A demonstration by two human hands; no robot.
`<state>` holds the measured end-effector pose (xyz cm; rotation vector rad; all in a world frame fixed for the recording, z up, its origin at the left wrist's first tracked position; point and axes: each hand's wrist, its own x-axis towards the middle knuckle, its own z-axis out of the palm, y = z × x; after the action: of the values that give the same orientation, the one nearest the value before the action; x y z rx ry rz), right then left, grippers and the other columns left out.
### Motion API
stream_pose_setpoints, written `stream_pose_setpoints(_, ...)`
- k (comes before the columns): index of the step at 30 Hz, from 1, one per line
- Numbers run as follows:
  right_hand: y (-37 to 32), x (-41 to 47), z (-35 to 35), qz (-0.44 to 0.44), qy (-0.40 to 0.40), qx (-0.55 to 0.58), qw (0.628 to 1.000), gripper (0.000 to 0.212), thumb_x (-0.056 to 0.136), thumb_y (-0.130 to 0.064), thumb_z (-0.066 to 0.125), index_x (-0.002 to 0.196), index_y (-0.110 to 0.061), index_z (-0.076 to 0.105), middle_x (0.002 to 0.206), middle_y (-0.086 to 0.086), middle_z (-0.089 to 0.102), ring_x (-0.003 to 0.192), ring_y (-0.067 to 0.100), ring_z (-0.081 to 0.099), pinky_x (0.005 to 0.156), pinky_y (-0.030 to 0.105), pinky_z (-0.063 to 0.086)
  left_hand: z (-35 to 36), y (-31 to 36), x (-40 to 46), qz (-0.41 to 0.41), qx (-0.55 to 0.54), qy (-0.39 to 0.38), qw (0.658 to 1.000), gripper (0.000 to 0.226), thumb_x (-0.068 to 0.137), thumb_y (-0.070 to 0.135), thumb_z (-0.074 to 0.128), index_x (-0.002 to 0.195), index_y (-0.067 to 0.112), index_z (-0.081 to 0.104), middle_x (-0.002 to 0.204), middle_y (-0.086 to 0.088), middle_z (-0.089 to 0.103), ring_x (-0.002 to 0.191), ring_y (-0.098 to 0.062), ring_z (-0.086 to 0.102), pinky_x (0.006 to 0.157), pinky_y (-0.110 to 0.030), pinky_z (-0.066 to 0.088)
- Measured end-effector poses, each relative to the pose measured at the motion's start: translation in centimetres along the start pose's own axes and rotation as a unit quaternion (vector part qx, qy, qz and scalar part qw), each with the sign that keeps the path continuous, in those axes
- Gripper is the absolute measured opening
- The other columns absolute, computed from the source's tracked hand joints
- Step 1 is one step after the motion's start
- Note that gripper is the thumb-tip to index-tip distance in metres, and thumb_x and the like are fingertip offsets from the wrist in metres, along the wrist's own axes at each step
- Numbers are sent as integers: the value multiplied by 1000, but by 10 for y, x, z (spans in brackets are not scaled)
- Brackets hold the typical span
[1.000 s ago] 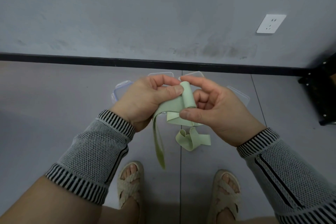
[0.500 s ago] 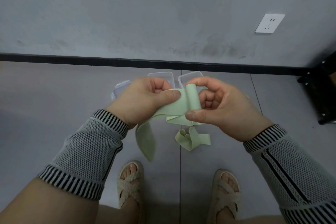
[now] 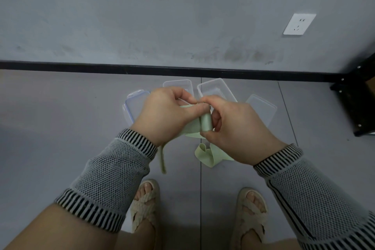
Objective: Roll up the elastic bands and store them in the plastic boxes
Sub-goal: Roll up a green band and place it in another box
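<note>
A pale green elastic band (image 3: 206, 122) is partly wound into a small roll held above the floor. My right hand (image 3: 233, 128) pinches the roll between thumb and fingers. My left hand (image 3: 164, 113) grips the flat stretch of the same band just left of the roll, and its loose tail (image 3: 163, 160) hangs down below my left wrist. A second green band (image 3: 209, 156) lies crumpled on the floor under my right hand. Two clear plastic boxes (image 3: 213, 87) stand open on the floor behind my hands, partly hidden.
Two clear lids lie flat beside the boxes, one at the left (image 3: 132, 105) and one at the right (image 3: 261, 107). A grey wall with a black skirting (image 3: 101, 67) and a white socket (image 3: 299, 24) is close ahead. Black furniture (image 3: 359, 103) stands at the right. My sandalled feet (image 3: 145, 205) are below.
My hands came closer together and the roll took in more band. The hanging tail got shorter and swung to an edge-on view. The band on the floor did not move.
</note>
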<state>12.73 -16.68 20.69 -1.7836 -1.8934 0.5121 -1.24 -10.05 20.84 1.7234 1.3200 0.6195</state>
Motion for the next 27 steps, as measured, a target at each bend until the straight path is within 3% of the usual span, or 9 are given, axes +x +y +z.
stream_pose_setpoints(5,0,0,1,-8,6,-9,1000,42,79,-18,66,119,-26,57,62,-20,41,66,3,47,63,19,40,4,1,0,2,7,9,1000,21,69,31,80,76,20,64,70,-4,70,67,-21,67,65,-39,57)
stream_pose_setpoints(8,0,0,4,-15,11,-6,1000,51,80,-18,65,128,-29,53,65,-22,40,64,1,43,65,12,36,2,0,1,-16,-44,-10,999,17,73,23,78,79,17,63,69,-9,68,62,-25,64,62,-37,54)
stream_pose_setpoints(11,1,-1,2,13,-11,66,998,74,75,-26,74,139,-37,39,75,-15,52,73,0,52,68,7,40,-2,2,0,-48,-128,-46,990,11,76,14,76,80,17,66,71,-15,63,63,-23,58,64,-35,48)
stream_pose_setpoints(13,2,-2,-1,56,-33,156,986,82,71,-35,77,141,-41,34,80,-12,56,73,1,56,71,12,46,-5,3,0,-63,-168,-59,982,10,77,11,74,79,17,67,73,-17,63,64,-24,59,66,-37,50)
stream_pose_setpoints(16,3,-3,-4,113,-30,304,946,63,82,-27,67,139,-33,41,85,-9,63,75,4,63,76,24,54,-8,3,1,-83,-228,-69,968,9,78,7,72,80,14,66,71,-14,66,58,-22,62,61,-32,52)
stream_pose_setpoints(18,4,-1,-7,161,-26,412,897,44,92,-16,55,135,-24,50,88,3,68,74,11,66,74,28,56,-9,3,1,-84,-252,-71,961,8,79,7,71,80,14,66,71,-12,66,55,-18,62,53,-26,51)
stream_pose_setpoints(21,4,-1,-12,186,-50,530,826,32,95,-9,49,122,-21,59,86,14,69,69,20,67,68,29,57,-7,3,0,-72,-255,-75,961,7,79,8,70,81,13,66,72,-14,67,56,-18,61,52,-25,50)
stream_pose_setpoints(24,4,-2,-13,173,-66,531,827,32,94,-4,48,108,-29,63,80,13,70,67,21,69,64,27,58,-5,3,-1,-56,-249,-86,963,7,80,6,69,82,13,66,67,-9,68,56,-17,62,53,-24,51)
stream_pose_setpoints(27,7,-2,-12,166,-75,528,829,34,93,-3,50,107,-31,63,81,12,71,70,22,69,64,27,57,-4,4,-2,-38,-243,-89,965,8,81,5,68,82,13,66,66,-8,69,55,-15,63,53,-24,52)
